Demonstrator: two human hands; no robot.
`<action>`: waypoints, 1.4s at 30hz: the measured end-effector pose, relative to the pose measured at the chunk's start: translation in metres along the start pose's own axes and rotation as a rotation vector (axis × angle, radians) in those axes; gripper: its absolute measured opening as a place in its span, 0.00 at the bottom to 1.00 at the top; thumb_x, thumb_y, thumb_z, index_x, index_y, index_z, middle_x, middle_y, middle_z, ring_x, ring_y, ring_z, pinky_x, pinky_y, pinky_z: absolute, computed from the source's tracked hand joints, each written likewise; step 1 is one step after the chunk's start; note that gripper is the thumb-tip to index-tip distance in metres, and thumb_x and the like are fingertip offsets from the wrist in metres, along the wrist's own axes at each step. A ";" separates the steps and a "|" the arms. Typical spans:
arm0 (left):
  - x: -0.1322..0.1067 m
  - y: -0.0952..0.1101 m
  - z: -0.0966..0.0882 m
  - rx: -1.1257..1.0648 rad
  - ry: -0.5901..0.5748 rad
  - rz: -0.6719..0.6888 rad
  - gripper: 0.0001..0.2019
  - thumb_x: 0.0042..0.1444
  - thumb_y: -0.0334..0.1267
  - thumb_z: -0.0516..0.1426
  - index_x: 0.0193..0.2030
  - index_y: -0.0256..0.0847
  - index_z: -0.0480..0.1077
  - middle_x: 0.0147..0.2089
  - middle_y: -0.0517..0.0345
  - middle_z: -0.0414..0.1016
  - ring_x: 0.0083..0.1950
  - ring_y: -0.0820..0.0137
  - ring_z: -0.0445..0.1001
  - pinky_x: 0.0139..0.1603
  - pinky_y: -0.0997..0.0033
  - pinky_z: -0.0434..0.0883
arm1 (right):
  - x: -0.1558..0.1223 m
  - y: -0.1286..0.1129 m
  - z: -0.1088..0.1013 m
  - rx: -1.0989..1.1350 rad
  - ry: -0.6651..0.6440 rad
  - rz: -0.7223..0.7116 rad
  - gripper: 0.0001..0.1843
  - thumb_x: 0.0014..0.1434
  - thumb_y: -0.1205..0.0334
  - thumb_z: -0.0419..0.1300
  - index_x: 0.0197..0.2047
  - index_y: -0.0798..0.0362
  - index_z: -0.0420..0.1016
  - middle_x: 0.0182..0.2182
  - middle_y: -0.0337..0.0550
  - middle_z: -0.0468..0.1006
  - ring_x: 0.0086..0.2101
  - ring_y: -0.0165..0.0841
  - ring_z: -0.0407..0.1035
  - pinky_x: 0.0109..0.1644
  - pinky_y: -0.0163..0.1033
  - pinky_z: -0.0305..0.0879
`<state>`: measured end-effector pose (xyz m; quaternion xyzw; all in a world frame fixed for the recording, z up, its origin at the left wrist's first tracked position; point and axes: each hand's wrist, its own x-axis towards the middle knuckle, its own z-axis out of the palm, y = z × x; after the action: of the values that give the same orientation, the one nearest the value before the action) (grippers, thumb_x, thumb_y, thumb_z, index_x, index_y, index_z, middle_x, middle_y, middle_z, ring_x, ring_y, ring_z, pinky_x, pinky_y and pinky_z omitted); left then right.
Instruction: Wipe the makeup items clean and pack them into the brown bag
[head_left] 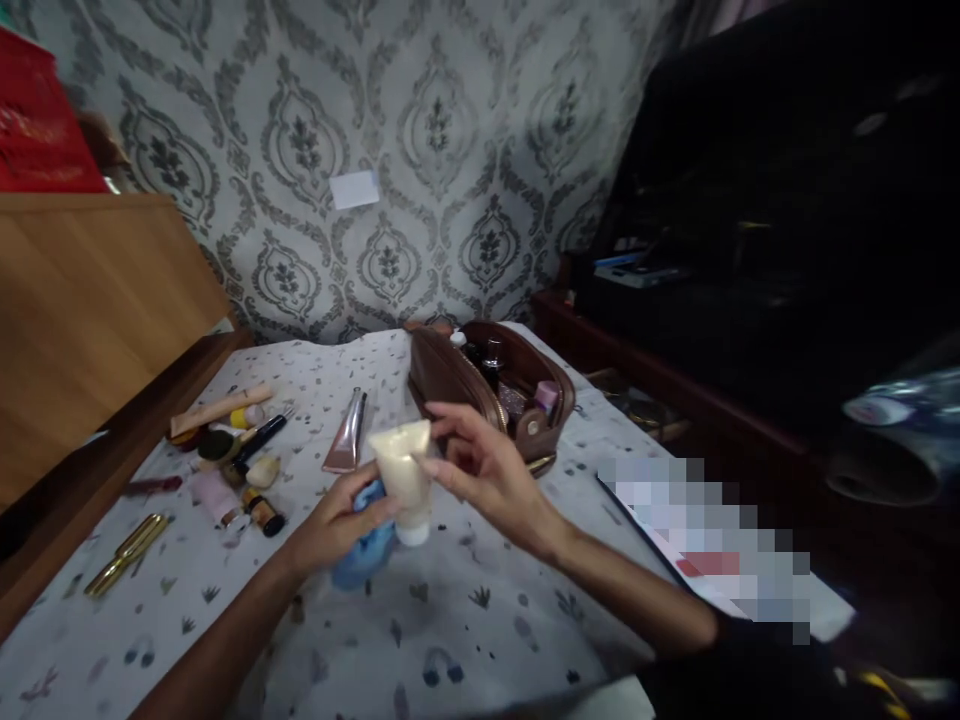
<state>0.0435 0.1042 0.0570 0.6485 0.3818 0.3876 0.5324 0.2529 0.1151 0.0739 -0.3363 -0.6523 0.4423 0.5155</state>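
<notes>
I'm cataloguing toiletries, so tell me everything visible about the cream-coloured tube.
The cream-coloured tube looks like smooth, slightly shiny plastic, with a wide, flattened end uppermost and a white cap at the bottom. It is nearly upright over the patterned cloth, in the grip of the left hand, beside something blue. The right hand is at its upper edge; contact is unclear. No lettering is readable.
</notes>
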 end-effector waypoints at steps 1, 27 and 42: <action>0.003 0.009 0.005 0.048 -0.112 0.016 0.23 0.56 0.49 0.62 0.55 0.39 0.75 0.51 0.50 0.79 0.53 0.58 0.76 0.55 0.64 0.72 | 0.004 -0.012 -0.011 0.082 -0.076 0.031 0.27 0.55 0.50 0.67 0.56 0.48 0.71 0.40 0.41 0.76 0.22 0.22 0.62 0.21 0.29 0.61; 0.069 -0.021 0.114 0.736 -0.255 0.232 0.26 0.66 0.36 0.48 0.69 0.34 0.52 0.36 0.51 0.80 0.32 0.67 0.79 0.32 0.68 0.76 | 0.060 -0.025 -0.159 -0.754 -0.230 -0.197 0.13 0.68 0.56 0.54 0.40 0.54 0.76 0.28 0.39 0.77 0.24 0.26 0.70 0.29 0.31 0.64; 0.069 -0.035 0.115 0.832 -0.207 0.369 0.29 0.64 0.33 0.51 0.70 0.31 0.49 0.38 0.48 0.82 0.31 0.65 0.81 0.28 0.68 0.78 | 0.062 -0.021 -0.147 -1.391 -0.596 -0.361 0.09 0.61 0.77 0.53 0.36 0.56 0.72 0.27 0.40 0.73 0.26 0.28 0.61 0.27 0.37 0.44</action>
<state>0.1733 0.1268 0.0136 0.8993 0.3281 0.2228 0.1845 0.3811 0.1970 0.1280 -0.3377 -0.9356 -0.0877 0.0531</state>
